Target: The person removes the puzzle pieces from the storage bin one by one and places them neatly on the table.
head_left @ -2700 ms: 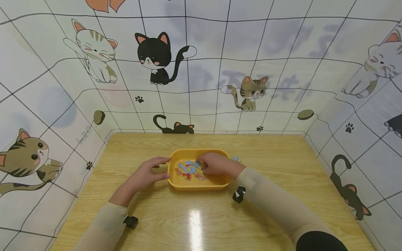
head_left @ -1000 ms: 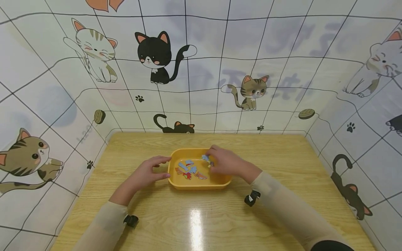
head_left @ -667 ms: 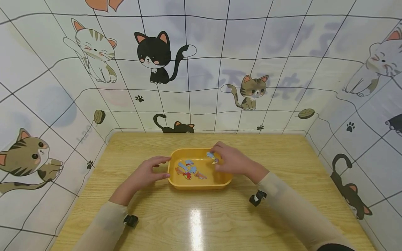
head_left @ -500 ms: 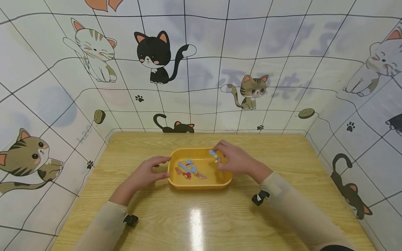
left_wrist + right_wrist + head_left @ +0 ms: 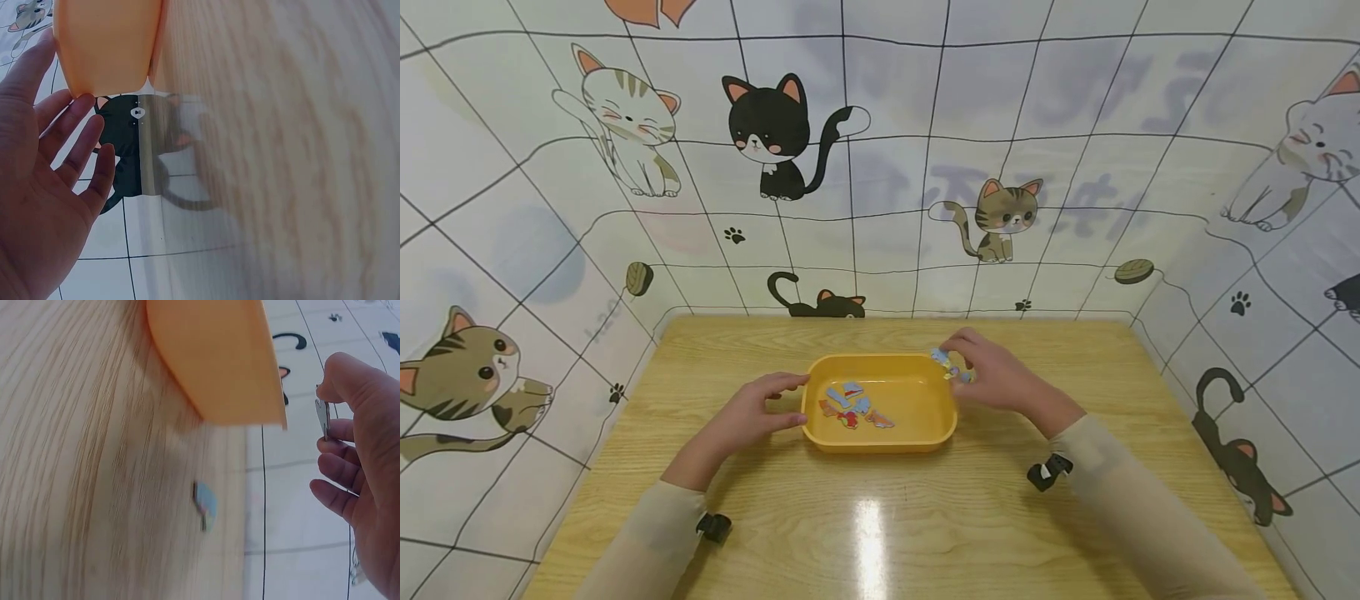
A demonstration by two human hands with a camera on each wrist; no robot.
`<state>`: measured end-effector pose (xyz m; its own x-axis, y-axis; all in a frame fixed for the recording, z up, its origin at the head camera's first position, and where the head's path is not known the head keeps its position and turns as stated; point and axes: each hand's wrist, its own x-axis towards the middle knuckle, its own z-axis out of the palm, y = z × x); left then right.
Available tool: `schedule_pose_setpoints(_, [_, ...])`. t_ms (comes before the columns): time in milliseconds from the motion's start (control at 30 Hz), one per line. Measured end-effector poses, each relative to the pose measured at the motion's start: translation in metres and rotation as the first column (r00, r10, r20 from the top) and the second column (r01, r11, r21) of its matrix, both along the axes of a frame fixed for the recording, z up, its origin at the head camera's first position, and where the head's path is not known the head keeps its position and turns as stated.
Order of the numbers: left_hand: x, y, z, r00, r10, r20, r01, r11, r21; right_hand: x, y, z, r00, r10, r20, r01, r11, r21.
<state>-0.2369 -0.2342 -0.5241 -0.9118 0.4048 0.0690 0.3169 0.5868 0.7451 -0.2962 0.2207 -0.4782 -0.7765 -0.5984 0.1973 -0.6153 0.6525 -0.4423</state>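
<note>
Views: While only the head view shows the small blue, red and orange pieces (image 5: 861, 406) in the left part of the tray (image 5: 917, 417), the right wrist view gives the clearer look at a loose piece (image 5: 205, 506) on the table (image 5: 775, 500), to the right of the tray; the head view catches just a bit of it beside the right hand (image 5: 1000, 377).
Right grip: thumb and finger brought together, clamped on a held piece (image 5: 938, 357), pale blue with some yellow; the right wrist view shows it nearly edge-on, the other fingers loosely bent.
Held piece: off the table, by the far right corner of the tray; whether it overhangs the rim I cannot tell.
Left grip: the left hand (image 5: 748, 417) has thumb and fingers apart, their tips at the tray's left end, thumb on the near side; the left wrist view shows the fingers spread and slightly bent.
Arms: beige sleeves come in from near left and near right, both angled inward and far; a small black device sits at each wrist.
</note>
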Motion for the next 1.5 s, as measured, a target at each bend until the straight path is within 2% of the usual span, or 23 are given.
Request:
schedule_pose_setpoints(300, [-0.001, -0.001, -0.001, 1.000, 0.011, 0.014, -0.011, 1.000, -0.019, -0.003, 0.033, -0.009, 0.999, -0.053, 0.006, 0.053, 0.998, -0.014])
schedule_pose_setpoints(667, [-0.002, -0.002, 0.000, 1.000, 0.001, -0.009, -0.001, 1.000, -0.022, 0.000, 0.060, -0.021, 0.993, -0.117, 0.010, 0.116, 0.992, 0.044])
schedule_pose_setpoints(1133, [-0.001, -0.001, 0.001, 1.000, 0.004, 0.020, -0.004, 1.000, -0.019, -0.002, 0.074, -0.042, 0.984, -0.168, 0.052, 0.164, 0.983, 0.079])
schedule_pose_setpoints(1333, [-0.002, -0.001, -0.001, 1.000, 0.003, 0.011, -0.003, 1.000, -0.013, -0.005, 0.076, -0.055, 0.984, -0.170, 0.056, 0.164, 0.981, 0.100])
schedule_pose_setpoints(1500, [-0.002, -0.001, -0.003, 1.000, 0.000, -0.005, 0.000, 1.000, -0.005, -0.006, 0.076, -0.059, 0.986, -0.157, 0.059, 0.151, 0.985, 0.089])
